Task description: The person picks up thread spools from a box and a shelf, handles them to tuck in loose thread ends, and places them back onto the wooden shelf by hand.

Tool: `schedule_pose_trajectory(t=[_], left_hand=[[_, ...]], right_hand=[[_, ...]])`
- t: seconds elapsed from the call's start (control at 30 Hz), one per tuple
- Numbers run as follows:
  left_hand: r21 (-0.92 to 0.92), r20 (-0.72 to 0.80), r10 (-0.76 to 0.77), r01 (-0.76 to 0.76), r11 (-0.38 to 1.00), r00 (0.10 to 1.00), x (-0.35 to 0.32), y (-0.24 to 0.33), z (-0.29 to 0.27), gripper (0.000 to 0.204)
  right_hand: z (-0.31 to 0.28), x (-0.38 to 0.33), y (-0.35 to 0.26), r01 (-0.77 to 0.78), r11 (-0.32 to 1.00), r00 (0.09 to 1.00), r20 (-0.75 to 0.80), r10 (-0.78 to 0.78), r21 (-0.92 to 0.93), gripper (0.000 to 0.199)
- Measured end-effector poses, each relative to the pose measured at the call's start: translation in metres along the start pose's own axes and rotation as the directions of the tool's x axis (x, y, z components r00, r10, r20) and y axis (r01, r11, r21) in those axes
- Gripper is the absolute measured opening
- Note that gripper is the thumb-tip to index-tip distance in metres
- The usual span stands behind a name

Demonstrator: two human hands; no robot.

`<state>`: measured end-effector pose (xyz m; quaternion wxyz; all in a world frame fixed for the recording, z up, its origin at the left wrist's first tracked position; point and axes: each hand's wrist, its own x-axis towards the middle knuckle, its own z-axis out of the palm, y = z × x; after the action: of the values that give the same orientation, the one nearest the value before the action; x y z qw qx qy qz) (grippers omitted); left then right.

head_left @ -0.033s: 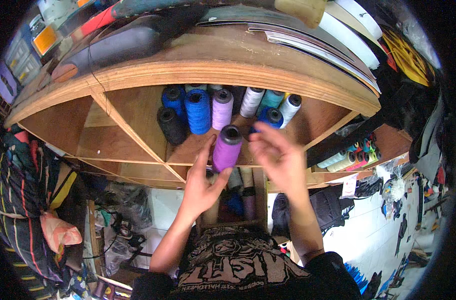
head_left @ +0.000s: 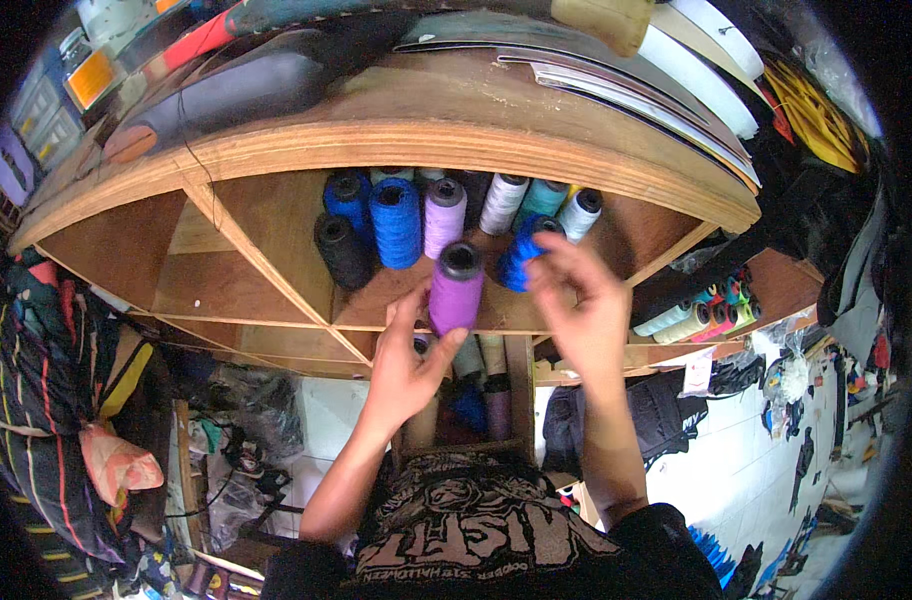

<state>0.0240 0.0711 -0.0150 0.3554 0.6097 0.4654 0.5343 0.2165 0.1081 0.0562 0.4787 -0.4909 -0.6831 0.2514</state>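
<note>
A purple thread spool (head_left: 456, 292) with a dark cone top stands tilted at the front of the shelf compartment. My left hand (head_left: 408, 362) is closed around its lower part, thumb on the near right side and fingers on the left. Beside it my right hand (head_left: 579, 312) is raised, its slightly bent fingers apart and holding nothing. Its fingertips overlap the edge of a blue thread spool (head_left: 523, 262); whether they touch it I cannot tell. Behind are a lilac spool (head_left: 445, 220), another blue spool (head_left: 396, 228) and a black spool (head_left: 344, 255).
Wooden dividers (head_left: 261, 265) split the shelf unit. White spools (head_left: 503, 205) and a teal spool (head_left: 543, 200) stand at the back. Brightly coloured spools (head_left: 716, 318) lie on a lower shelf at right. Flat sheets (head_left: 636, 95) rest on the top board.
My right hand has shifted slightly right, uncovering more of the blue spool. The purple spool has moved a little up and away from me, with my left hand still on it.
</note>
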Motion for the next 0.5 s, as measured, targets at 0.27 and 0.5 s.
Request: schedule_pose_trajectory(t=[0.27,0.5], left_hand=[[0.374,-0.094,0.189,-0.142,0.917,0.977,0.036,0.003,0.034,0.05],[0.347,-0.071,0.242,-0.203,0.915,0.968,0.043,-0.001,0.039,0.051]], right_hand=[[-0.03,0.031,-0.021,0.327,0.851,0.939,0.036,-0.343,-0.41,0.051],[-0.013,0.052,-0.02,0.519,0.759,0.843,0.384,-0.378,-0.392,0.035]])
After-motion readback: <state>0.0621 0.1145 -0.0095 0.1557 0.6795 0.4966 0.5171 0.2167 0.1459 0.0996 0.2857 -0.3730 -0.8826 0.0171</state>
